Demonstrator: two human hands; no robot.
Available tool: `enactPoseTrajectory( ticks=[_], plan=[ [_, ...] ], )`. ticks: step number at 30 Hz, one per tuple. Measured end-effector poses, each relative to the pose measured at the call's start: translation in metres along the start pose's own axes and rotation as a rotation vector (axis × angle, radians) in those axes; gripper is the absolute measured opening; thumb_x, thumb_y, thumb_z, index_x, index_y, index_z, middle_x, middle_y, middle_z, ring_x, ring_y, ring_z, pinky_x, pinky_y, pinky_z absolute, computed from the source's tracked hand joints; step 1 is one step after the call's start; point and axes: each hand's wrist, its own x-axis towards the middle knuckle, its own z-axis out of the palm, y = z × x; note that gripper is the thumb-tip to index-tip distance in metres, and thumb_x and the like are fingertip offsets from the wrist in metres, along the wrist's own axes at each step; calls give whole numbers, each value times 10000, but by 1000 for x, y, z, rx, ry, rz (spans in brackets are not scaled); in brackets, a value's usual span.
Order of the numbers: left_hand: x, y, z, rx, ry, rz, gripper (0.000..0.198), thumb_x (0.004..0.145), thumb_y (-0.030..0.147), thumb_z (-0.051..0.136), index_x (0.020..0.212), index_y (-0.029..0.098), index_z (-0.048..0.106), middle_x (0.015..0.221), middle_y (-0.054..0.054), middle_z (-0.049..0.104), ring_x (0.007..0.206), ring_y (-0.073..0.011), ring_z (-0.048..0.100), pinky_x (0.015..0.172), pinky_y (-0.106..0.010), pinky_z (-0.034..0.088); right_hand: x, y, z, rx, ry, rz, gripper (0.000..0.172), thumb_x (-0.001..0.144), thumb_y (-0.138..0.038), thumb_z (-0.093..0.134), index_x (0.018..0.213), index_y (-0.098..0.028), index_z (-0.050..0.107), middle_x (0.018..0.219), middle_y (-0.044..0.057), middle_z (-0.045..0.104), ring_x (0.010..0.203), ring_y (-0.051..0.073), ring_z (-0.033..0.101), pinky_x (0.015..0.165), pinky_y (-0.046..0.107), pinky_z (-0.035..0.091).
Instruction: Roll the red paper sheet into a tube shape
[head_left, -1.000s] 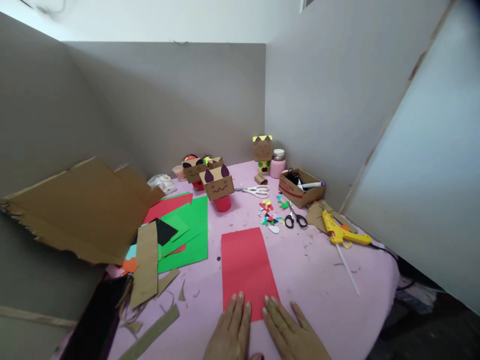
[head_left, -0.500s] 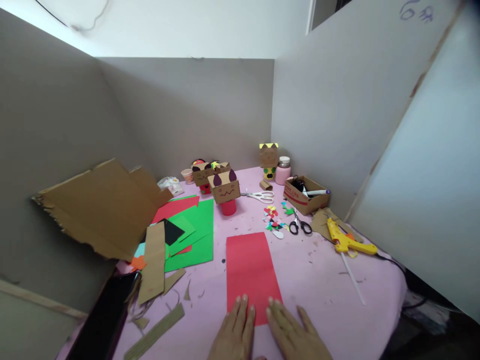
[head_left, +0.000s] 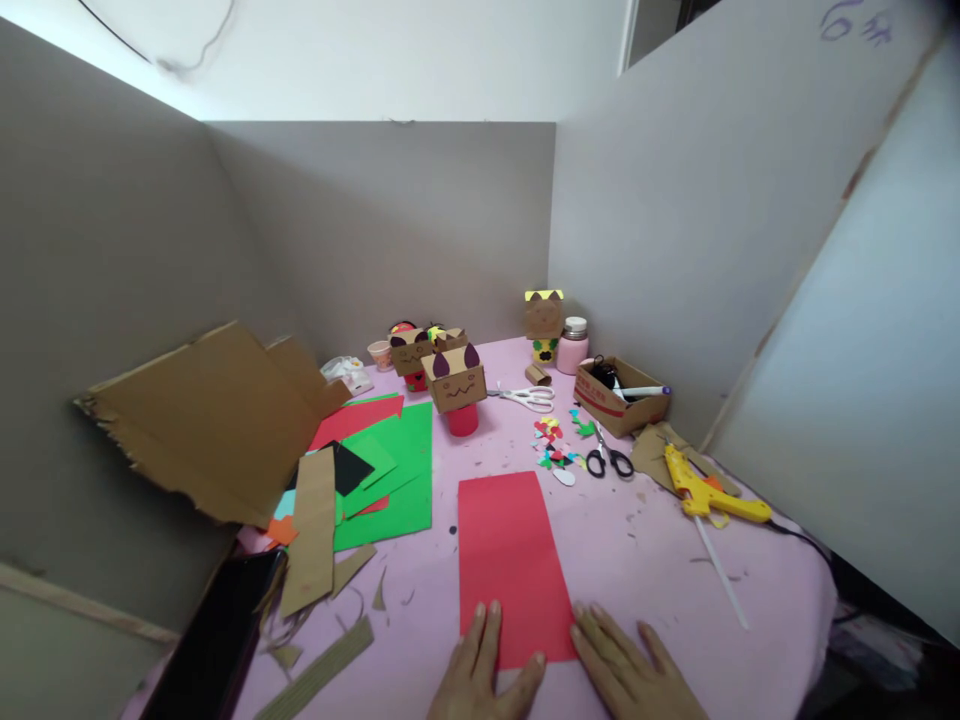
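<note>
No legible text anywhere

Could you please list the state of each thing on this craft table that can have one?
Red paper sheet: flat, unfolded, pinned at its near edge.
Left hand: flat, fingers on the sheet.
Right hand: flat at the sheet's corner.
Black scissors: closed.
White scissors: slightly open.
Cardboard box: open-topped.
Pink jar: lidded.

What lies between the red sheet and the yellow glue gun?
In the head view, only bare pink table with small scraps lies between the red sheet and the glue gun.
</note>
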Motion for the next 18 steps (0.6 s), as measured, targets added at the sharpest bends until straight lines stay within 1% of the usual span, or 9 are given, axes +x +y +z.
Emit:
enactPoseTrajectory(
  ticks=[3, 4, 7, 9, 12, 15, 17, 18],
  plan=[
    [2, 0, -4, -105, 24, -39, 583, 850, 297, 536, 1380, 317, 294, 1177, -139, 641, 1032, -280, 621, 745, -319, 554, 15, -7, -1, 91, 59, -59, 504, 934, -322, 323, 1397, -142, 235, 1219, 19, 621, 1056, 154, 583, 714, 284, 473],
    [2, 0, -4, -121, 31, -44, 584, 854, 309, 528, 1385, 310, 285, 1177, -143, 639, 1034, -281, 617, 749, -329, 553, 17, -8, -1, 106, 70, -71, 518, 937, -335, 320, 1401, -133, 211, 1209, 16, 629, 1053, 145, 580, 715, 276, 466],
    [-3, 4, -2, -109, 32, -40, 556, 869, 363, 489, 1385, 304, 291, 1132, -145, 662, 1018, -287, 623, 724, -341, 553, 11, -7, -2, 116, 50, -54, 588, 927, -386, 328, 1411, -111, 138, 1194, 30, 639, 1029, 153, 593, 699, 284, 462],
    [-13, 4, -5, -71, -3, -36, 539, 878, 381, 460, 1383, 261, 313, 1124, -153, 668, 1007, -286, 632, 714, -333, 550, 5, -4, -3, 120, 23, -45, 611, 919, -401, 335, 1414, -120, 114, 1209, 35, 625, 1025, 162, 603, 691, 295, 472],
    [-34, -2, -17, -36, -109, -82, 523, 893, 343, 433, 1381, 185, 326, 1190, -116, 641, 1037, -239, 626, 746, -294, 539, -1, 0, -4, 114, -7, -44, 619, 912, -390, 346, 1417, -131, 97, 1227, 46, 599, 1011, 178, 624, 671, 313, 500],
    [-51, -14, -36, -108, -162, -118, 577, 889, 364, 438, 1409, 204, 249, 1198, -45, 638, 1025, -188, 637, 731, -255, 542, -3, 0, 0, 114, -24, -52, 659, 900, -406, 365, 1419, -126, 71, 1234, 56, 579, 990, 194, 643, 633, 336, 534],
    [-48, -21, -47, -185, -164, -169, 606, 876, 391, 458, 1414, 229, 230, 1168, -36, 658, 995, -181, 654, 744, -256, 545, -6, -3, 6, 141, -37, -45, 664, 895, -416, 367, 1422, -148, 66, 1244, 55, 562, 988, 207, 645, 618, 347, 550],
    [-41, -23, -51, -220, -170, -200, 595, 872, 385, 467, 1406, 228, 255, 1169, -45, 658, 1001, -185, 651, 771, -266, 542, -7, -4, 9, 159, -39, -46, 650, 896, -406, 365, 1423, -165, 71, 1245, 51, 559, 986, 211, 647, 613, 347, 556]
  ],
)
